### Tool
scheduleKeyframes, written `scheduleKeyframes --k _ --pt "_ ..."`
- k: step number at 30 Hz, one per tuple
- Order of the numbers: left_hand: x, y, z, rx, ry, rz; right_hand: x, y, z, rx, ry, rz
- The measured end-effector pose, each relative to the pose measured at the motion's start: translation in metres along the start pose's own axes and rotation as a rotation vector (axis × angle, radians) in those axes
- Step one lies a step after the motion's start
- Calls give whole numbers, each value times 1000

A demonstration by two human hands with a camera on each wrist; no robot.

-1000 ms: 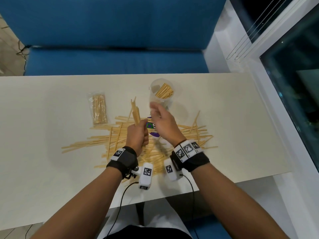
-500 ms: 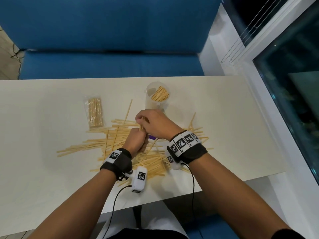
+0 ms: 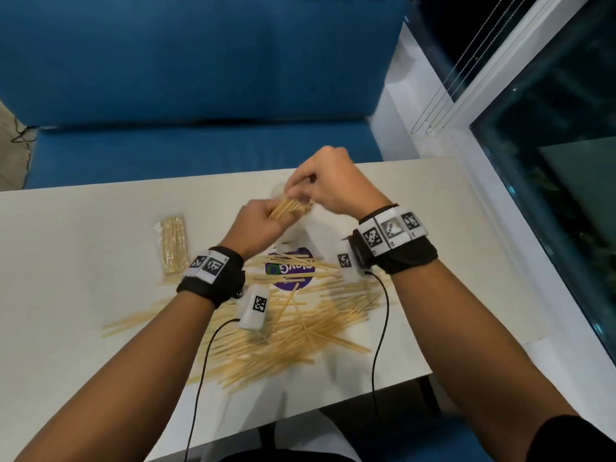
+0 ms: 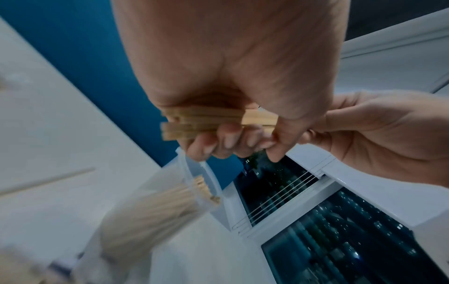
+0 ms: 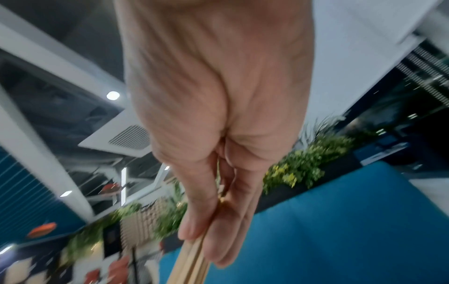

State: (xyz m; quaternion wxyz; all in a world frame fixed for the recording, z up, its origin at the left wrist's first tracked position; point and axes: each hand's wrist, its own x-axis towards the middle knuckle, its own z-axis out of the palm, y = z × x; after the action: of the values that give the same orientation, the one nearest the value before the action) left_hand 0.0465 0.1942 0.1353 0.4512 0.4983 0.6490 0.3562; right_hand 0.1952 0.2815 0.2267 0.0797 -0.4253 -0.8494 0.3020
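My left hand [image 3: 263, 221] grips a bundle of thin wooden sticks [image 3: 290, 207] above the white table [image 3: 83, 295]. My right hand [image 3: 301, 191] pinches the far end of the same bundle. In the left wrist view the bundle [image 4: 206, 123] lies across my curled fingers, and the right hand [image 4: 376, 134] meets it from the right. Just below stands a clear plastic cup [image 4: 170, 201] with several sticks in it; in the head view the hands mostly hide the cup [image 3: 301, 236]. The right wrist view shows thumb and fingers closed on the sticks [image 5: 192, 259].
A loose pile of sticks [image 3: 300, 325] covers the table's middle, partly over a purple round sticker [image 3: 289, 273]. A wrapped packet of sticks [image 3: 172, 245] lies at the left. A blue sofa [image 3: 200, 78] runs behind the table, and a window [image 3: 550, 161] is on the right.
Both hands have lifted away from the pile and moved toward the cup with the bundle. The right hand now pinches the bundle's far end.
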Motion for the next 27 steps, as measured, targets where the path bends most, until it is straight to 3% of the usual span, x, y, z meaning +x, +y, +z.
scheduleKeyframes --k 3,7,11,13,17,20,27 --pt "21 8 -9 93 108 85 11 20 -29 98 162 61" --pt "41 -20 -8 276 193 100 24 56 -37 152 304 195" --pt "50 -51 2 433 95 80 39 80 1 62 265 295" --pt "50 -59 7 458 47 77 44 83 26 25 215 284" --pt "47 -66 16 449 96 116 47 79 78 -94 73 185" --pt "47 -67 19 435 115 108 44 75 90 -272 18 86" --pt "41 -70 24 330 141 28 22 83 66 -31 226 61"
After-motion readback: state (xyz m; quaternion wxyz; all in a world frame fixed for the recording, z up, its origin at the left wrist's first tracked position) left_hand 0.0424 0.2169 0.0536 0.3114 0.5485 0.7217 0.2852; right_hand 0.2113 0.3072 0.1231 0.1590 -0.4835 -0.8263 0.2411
